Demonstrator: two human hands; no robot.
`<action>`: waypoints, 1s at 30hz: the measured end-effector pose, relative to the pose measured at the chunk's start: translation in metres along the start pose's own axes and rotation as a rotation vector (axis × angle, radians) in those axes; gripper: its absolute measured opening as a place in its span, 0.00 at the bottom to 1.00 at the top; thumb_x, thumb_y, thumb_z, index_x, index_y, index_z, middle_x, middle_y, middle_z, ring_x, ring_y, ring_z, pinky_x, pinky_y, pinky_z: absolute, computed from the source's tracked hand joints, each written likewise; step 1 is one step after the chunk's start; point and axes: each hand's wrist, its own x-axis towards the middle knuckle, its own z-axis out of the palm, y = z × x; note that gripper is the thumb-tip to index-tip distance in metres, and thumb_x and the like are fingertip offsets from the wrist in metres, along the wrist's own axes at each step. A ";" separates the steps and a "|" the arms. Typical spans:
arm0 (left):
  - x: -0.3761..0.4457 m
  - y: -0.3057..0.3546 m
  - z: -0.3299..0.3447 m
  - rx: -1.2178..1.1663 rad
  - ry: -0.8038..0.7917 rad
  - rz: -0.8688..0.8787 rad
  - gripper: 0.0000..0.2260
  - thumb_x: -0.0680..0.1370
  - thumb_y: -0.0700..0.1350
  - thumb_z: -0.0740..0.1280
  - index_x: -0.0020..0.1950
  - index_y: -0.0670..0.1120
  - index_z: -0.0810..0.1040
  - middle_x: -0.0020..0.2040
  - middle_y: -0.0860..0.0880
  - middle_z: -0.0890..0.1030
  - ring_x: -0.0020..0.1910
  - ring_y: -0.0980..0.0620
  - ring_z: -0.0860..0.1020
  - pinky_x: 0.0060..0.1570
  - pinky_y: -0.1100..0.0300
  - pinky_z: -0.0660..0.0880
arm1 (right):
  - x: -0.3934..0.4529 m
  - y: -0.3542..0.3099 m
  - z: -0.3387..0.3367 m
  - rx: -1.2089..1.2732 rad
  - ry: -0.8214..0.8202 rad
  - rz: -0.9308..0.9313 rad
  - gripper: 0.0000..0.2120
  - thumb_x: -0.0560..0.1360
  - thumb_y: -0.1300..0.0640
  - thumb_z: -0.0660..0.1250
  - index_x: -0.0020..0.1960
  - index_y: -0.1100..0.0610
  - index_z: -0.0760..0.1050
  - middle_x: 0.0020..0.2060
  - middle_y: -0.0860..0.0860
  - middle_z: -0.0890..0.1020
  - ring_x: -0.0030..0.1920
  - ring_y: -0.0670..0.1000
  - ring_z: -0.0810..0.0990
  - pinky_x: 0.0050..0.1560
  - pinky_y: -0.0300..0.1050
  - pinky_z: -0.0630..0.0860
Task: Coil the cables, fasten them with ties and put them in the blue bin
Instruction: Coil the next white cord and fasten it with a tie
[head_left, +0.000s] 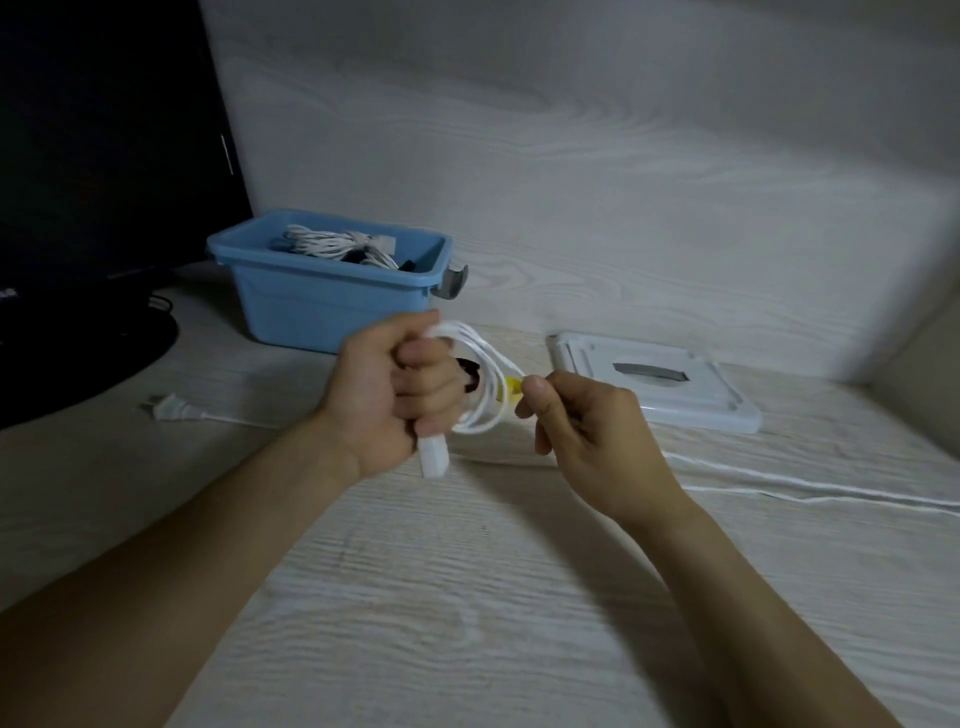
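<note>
We look down on a pale wood-grain tabletop (467, 597) that runs back to a wall of the same grain, with a broad bare stretch of it between our two forearms. At the far left stands a black monitor (104, 130), its round base spreading over the table's left edge. Just beside it sits the blue plastic bin (322, 306), open-topped, with bundled white cables (332, 241) already lying inside. To the right, well apart from the bin, a white rectangular plastic lid (670, 384) lies flat. A loose white cord (805, 488) trails off toward the right edge, and a white two-prong plug (169, 408) lies on the left. Our left hand (384, 395) grips a small coiled white cable (480, 384) above the table, fingers curled round the loops (a white connector block juts below the fist). Our right hand (587, 431) pinches a short yellow tie (511, 389) against the coil.
</note>
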 end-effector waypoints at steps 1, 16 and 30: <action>0.001 0.006 -0.003 -0.061 0.034 0.035 0.18 0.75 0.49 0.59 0.26 0.52 0.60 0.20 0.55 0.55 0.19 0.56 0.53 0.19 0.64 0.56 | 0.000 0.002 -0.001 -0.031 -0.001 0.004 0.18 0.81 0.45 0.59 0.42 0.54 0.79 0.26 0.52 0.79 0.25 0.45 0.74 0.29 0.37 0.69; 0.011 0.009 -0.007 -0.340 0.503 0.281 0.16 0.81 0.52 0.55 0.40 0.44 0.71 0.29 0.51 0.65 0.25 0.54 0.61 0.35 0.60 0.64 | -0.010 0.009 0.026 -0.172 -0.280 0.006 0.11 0.78 0.64 0.62 0.57 0.55 0.77 0.47 0.49 0.77 0.42 0.42 0.72 0.44 0.38 0.65; 0.013 -0.016 -0.004 0.816 0.398 0.637 0.06 0.83 0.38 0.60 0.50 0.40 0.75 0.33 0.47 0.79 0.35 0.54 0.80 0.42 0.63 0.76 | -0.015 0.000 0.033 -0.089 -0.369 -0.208 0.18 0.73 0.70 0.65 0.59 0.56 0.82 0.43 0.49 0.80 0.40 0.44 0.77 0.44 0.37 0.73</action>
